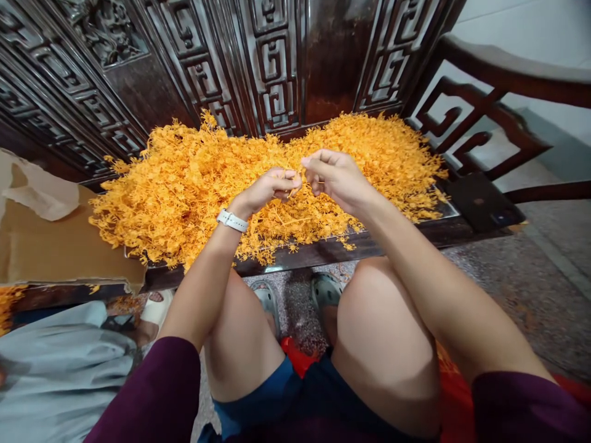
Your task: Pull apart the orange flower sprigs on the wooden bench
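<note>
A wide heap of small orange plastic pieces [194, 178], thin and branching, covers the seat of a dark wooden bench. Over the middle of that heap, my left hand [272, 186] pinches one small orange plastic piece between thumb and fingers. My right hand [335, 175] is close beside it, fingers curled and thumb against the forefinger. Orange shows between the two sets of fingertips, but whether the right fingers grip part of it is too small to make out. A white watch band circles my left wrist.
An open cardboard box [60, 237] stands at the left, beside a person's grey clothing [69, 363] and sandalled foot. A dark phone [484, 200] lies on the bench's right end. The carved backrest [332, 55] rises behind the heap, with an armrest [498, 117] at right.
</note>
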`<control>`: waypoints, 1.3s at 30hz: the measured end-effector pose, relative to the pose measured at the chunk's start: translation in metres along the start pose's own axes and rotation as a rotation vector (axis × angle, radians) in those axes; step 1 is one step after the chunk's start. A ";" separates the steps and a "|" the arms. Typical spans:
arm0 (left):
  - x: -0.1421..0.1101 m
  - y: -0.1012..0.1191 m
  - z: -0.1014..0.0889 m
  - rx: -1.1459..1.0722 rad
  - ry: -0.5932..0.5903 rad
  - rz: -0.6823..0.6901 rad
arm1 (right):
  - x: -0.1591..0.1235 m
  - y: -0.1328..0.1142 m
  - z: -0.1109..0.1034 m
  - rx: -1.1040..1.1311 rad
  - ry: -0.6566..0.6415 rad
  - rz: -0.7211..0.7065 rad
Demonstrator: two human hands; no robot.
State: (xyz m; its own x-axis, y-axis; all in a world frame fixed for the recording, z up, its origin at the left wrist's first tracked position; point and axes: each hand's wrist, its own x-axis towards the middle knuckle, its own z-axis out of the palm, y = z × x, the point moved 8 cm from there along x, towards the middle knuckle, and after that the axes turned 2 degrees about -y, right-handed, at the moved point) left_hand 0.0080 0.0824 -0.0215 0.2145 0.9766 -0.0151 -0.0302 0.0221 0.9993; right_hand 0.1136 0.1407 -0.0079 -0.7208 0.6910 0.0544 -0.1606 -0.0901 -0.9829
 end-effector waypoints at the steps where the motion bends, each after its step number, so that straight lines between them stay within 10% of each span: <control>1: 0.000 0.000 0.001 0.004 -0.011 -0.001 | -0.001 -0.002 0.002 -0.012 -0.025 -0.012; 5: -0.006 0.007 0.001 -0.110 -0.016 0.114 | -0.008 -0.018 0.013 0.125 -0.160 -0.076; 13: -0.023 0.017 -0.063 -0.432 0.553 0.317 | -0.059 -0.038 0.061 0.070 -0.893 -0.113; 18: -0.020 0.009 -0.073 -0.530 0.614 0.274 | -0.017 -0.038 0.010 0.257 -0.079 -0.090; 20: -0.020 0.009 -0.075 -0.562 0.630 0.281 | -0.008 -0.025 -0.001 0.231 0.052 -0.020; 30: -0.021 0.014 -0.075 -0.694 0.726 0.326 | -0.002 0.007 0.027 -0.415 -0.262 -0.075; 39: -0.014 0.024 -0.036 -0.332 0.361 0.296 | 0.000 -0.013 0.010 -0.050 -0.014 -0.166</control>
State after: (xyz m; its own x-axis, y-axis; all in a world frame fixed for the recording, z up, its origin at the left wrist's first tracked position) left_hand -0.0313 0.0773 0.0016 -0.1957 0.9611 0.1949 -0.3559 -0.2548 0.8991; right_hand 0.1092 0.1350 0.0070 -0.6965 0.6835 0.2184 -0.2443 0.0603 -0.9678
